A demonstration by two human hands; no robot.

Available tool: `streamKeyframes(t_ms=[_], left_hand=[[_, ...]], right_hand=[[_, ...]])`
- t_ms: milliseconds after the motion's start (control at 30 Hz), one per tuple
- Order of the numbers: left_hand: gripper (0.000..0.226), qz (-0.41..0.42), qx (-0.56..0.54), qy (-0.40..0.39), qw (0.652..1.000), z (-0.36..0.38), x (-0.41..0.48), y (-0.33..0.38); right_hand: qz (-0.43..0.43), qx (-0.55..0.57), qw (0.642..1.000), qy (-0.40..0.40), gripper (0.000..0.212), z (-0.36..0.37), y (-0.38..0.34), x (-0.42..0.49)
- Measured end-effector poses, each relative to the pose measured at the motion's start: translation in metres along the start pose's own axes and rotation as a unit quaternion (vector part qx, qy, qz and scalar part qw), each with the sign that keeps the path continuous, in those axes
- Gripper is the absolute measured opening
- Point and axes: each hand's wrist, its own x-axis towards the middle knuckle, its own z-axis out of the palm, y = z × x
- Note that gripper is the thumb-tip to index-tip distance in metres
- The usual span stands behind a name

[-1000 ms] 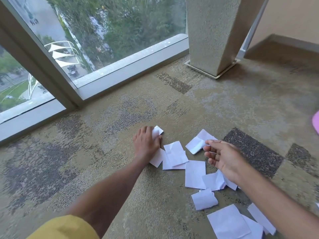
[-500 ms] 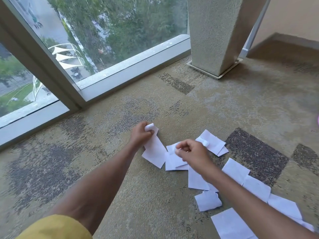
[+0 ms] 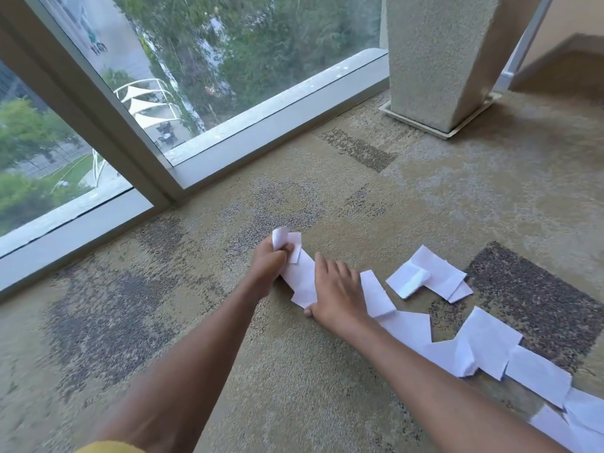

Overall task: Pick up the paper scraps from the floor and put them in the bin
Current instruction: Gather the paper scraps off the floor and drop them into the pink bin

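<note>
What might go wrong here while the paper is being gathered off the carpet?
The left hand grips a bunch of scraps; one could slip out as it lifts. The right hand presses flat on a long scrap, which may slide or crumple instead of lifting. Many loose scraps trail off to the right, so some might be missed.

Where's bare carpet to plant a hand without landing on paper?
Bare carpet runs from the left hand to the window frame and across to the pillar. The strip between both forearms is also free. Crowded: paper scraps trail from under the right hand along that forearm's outer side.
</note>
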Motion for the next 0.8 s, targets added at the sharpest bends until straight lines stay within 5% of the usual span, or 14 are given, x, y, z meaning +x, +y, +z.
streamKeyframes(t_ms=[333,467,600,800], left_hand=[[0.012,-0.051,-0.122,-0.02,0.991,-0.009,0.013,-0.005],[0.012,-0.084,-0.174,-0.002,0.981,-0.012,0.016,0.001],[0.019,-0.089,-0.197,-0.011,0.976,-0.006,0.011,0.015],[0.021,0.0,-0.139,-0.183,0.973,0.064,-0.026,0.082]], right_hand=[[0.06,0.153,0.984,0.073,0.019,-0.012,0.0,0.011],[0.118,0.244,0.96,0.066,0.04,-0.036,0.012,0.006],[0.17,0.415,0.892,0.059,0.023,-0.065,0.029,-0.01],[0.222,0.627,0.742,0.087,0.013,-0.112,0.076,-0.038]])
